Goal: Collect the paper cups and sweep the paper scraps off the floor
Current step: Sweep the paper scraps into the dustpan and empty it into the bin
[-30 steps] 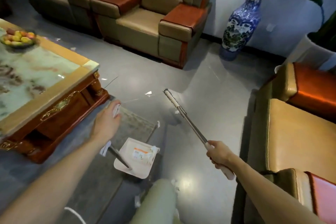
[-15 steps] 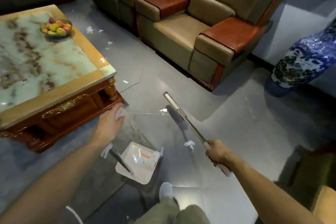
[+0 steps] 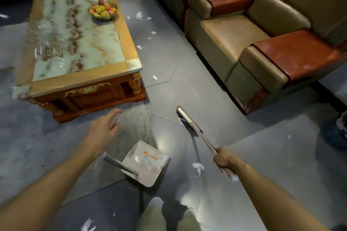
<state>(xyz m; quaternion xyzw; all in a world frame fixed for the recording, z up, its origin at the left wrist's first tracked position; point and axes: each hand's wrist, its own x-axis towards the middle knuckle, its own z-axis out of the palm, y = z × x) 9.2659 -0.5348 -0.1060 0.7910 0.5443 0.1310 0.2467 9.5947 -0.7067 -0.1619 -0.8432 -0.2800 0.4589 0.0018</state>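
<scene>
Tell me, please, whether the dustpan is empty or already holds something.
Not empty: a few pale paper scraps lie in the dustpan, beside its orange-striped label; how many cannot be told.

Glossy floor, polished marble-topped wooden table, matt plastic dustpan, metal-handled broom
</scene>
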